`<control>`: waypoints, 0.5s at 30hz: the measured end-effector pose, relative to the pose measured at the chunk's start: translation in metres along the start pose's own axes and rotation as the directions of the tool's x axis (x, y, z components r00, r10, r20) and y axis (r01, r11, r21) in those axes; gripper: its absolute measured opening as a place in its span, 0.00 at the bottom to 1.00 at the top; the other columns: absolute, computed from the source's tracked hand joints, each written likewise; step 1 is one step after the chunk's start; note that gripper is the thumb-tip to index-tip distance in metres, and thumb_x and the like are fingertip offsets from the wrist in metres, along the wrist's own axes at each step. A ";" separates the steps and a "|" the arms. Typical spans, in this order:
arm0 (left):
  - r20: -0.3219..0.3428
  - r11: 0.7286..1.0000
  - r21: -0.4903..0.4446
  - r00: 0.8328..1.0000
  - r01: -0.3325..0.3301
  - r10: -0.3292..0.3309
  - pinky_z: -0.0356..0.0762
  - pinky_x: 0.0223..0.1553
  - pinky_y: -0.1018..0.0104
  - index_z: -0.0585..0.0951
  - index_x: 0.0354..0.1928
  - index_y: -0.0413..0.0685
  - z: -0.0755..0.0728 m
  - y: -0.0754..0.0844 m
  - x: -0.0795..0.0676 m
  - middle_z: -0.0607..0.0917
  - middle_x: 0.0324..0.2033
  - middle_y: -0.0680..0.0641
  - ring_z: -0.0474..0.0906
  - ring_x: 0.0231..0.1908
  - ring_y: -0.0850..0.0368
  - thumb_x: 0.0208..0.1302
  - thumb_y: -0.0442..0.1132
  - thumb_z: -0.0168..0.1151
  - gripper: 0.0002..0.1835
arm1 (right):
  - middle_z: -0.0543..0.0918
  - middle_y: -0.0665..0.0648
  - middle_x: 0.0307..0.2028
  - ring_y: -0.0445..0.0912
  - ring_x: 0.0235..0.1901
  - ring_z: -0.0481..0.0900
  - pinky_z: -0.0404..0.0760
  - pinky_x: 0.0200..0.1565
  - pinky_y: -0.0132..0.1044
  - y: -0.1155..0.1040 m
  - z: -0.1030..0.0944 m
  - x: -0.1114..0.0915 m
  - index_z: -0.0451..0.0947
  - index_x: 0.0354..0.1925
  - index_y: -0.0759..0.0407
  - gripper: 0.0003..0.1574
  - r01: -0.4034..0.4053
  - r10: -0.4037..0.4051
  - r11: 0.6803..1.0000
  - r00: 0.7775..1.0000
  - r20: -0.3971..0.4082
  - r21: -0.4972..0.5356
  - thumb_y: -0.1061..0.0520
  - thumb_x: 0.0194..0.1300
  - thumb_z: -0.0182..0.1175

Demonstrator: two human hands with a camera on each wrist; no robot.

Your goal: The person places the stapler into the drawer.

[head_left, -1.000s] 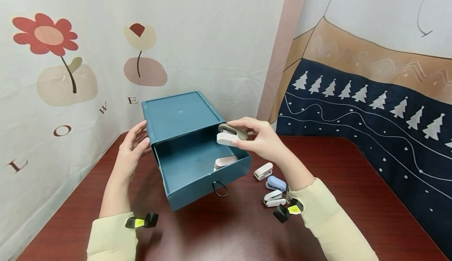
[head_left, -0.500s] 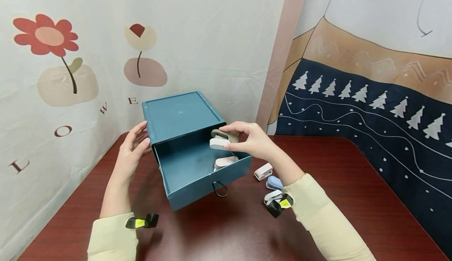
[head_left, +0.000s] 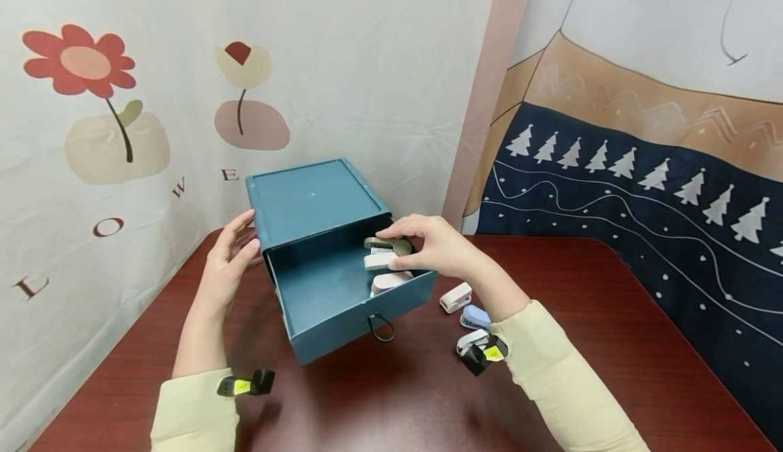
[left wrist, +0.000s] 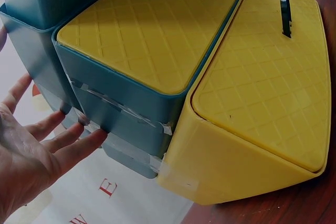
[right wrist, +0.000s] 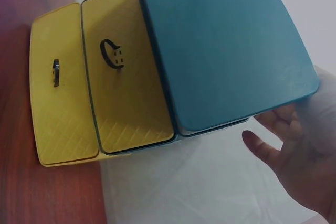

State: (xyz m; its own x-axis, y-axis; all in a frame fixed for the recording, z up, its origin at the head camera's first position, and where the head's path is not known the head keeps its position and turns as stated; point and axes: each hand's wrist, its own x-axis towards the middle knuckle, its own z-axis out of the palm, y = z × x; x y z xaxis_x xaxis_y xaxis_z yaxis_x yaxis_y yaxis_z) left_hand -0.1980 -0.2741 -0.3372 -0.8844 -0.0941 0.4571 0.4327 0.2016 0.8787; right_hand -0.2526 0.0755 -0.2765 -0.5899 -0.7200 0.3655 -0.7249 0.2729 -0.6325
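Observation:
My right hand (head_left: 428,245) pinches an olive-and-white stapler (head_left: 380,262) between fingers and thumb, inside the pulled-out top drawer (head_left: 318,296) of a teal drawer unit (head_left: 315,197). Beside it in the drawer, toward the front, lies a pale pink stapler (head_left: 391,281). The left hand (head_left: 226,262) touches the unit's left side; in the left wrist view its fingers (left wrist: 79,148) are spread and nearly straight against the wall. In the right wrist view the drawer front hides the stapler and part of the right hand (right wrist: 310,156).
Right of the unit, a pinkish-white stapler (head_left: 456,298), a blue stapler (head_left: 475,317) and a white stapler (head_left: 472,340) lie on the dark red table (head_left: 587,343). Below the pulled drawer, two yellow-fronted drawers (right wrist: 126,77) are closed. A printed curtain (head_left: 379,64) hangs behind.
My right hand has moved left and down with the olive-and-white stapler, from above the drawer's right edge to inside it. The left hand has stayed put on the unit.

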 end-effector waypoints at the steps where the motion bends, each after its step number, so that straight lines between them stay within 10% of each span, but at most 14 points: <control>1: 0.000 1.000 0.003 1.000 0.001 -0.001 0.71 0.46 0.76 0.62 0.72 0.53 0.000 0.000 0.000 0.63 0.65 0.42 0.62 0.61 0.52 0.71 0.39 0.51 0.28 | 0.80 0.50 0.50 0.45 0.45 0.71 0.75 0.38 0.37 0.000 0.000 0.000 0.81 0.54 0.57 0.25 0.000 0.000 1.000 1.000 0.008 -0.012 0.59 0.56 0.71; 8: 0.001 1.000 0.012 1.000 0.001 -0.001 0.71 0.46 0.76 0.61 0.72 0.53 -0.002 -0.001 0.000 0.63 0.65 0.43 0.63 0.60 0.55 0.71 0.39 0.51 0.28 | 0.81 0.50 0.48 0.44 0.48 0.72 0.76 0.43 0.43 0.000 0.001 0.000 0.82 0.52 0.60 0.22 0.020 -0.021 1.000 1.000 -0.006 -0.007 0.60 0.58 0.69; 15: 0.010 1.000 0.016 1.000 0.007 -0.007 0.71 0.47 0.75 0.61 0.72 0.54 -0.001 0.000 0.000 0.63 0.65 0.43 0.61 0.62 0.49 0.72 0.39 0.51 0.28 | 0.82 0.52 0.47 0.50 0.46 0.77 0.77 0.46 0.40 0.004 0.006 -0.012 0.81 0.51 0.62 0.18 0.048 -0.017 0.990 0.974 -0.225 0.131 0.62 0.61 0.66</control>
State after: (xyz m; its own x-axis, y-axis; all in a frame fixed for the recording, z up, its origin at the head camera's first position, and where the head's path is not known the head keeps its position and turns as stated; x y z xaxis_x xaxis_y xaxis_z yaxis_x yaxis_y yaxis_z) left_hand -0.1976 -0.2748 -0.3368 -0.8890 -0.0861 0.4498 0.4239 0.2170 0.8793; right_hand -0.2466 0.0816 -0.2877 -0.6423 -0.5626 0.5205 -0.6995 0.1526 -0.6982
